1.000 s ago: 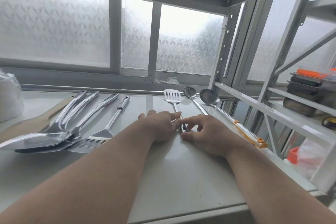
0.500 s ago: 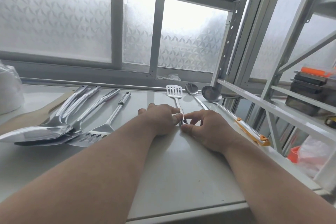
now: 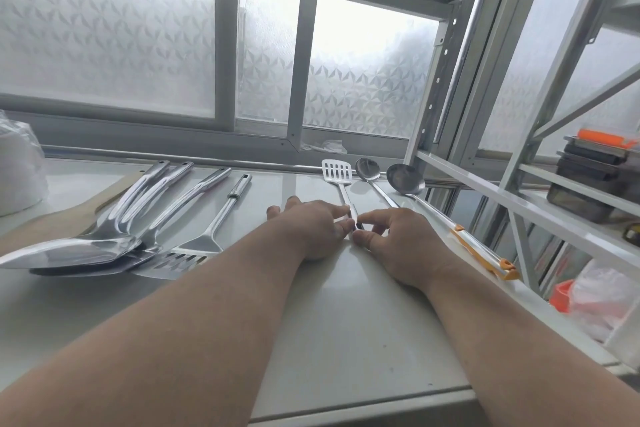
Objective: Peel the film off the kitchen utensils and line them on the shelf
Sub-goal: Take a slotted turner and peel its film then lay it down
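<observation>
Hands (image 3: 353, 229) unmoved on spatula handle (image 3: 348, 202)

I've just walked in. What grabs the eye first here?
Two bare hands, left hand and right hand, meet mid-shelf, pinching the handle of a slotted spatula. At the left lies a shiny heap of steel utensils. At the right, a ladle with an orange-trimmed handle lies along the shelf edge.

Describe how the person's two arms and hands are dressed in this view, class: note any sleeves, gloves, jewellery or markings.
Both forearms are bare as far as the frame shows, with no sleeves in view. The left hand and right hand wear no gloves. No rings, watch, bracelet or markings show on the fingers or wrists.
</observation>
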Motion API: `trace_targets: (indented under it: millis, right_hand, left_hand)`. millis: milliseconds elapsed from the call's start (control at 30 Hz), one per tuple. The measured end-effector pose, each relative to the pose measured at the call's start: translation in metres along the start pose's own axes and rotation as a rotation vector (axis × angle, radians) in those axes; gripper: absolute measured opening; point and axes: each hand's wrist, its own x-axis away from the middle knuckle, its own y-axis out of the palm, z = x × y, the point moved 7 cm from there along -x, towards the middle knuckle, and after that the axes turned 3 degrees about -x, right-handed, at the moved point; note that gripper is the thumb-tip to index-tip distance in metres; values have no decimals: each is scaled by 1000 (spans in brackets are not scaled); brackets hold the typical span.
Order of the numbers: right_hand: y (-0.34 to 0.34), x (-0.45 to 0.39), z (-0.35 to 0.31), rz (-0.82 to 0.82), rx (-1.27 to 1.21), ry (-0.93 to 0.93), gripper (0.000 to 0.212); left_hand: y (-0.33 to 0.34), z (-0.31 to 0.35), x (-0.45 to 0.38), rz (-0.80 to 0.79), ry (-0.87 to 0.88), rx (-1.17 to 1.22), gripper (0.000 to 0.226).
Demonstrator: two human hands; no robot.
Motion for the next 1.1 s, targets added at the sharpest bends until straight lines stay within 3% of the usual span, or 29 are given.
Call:
trace_targets:
  millis: [1100]
  right_hand:
    - [1, -3, 10, 0, -50, 41, 34]
  left_hand:
    - [-5, 5, 12, -15, -8, -8, 51]
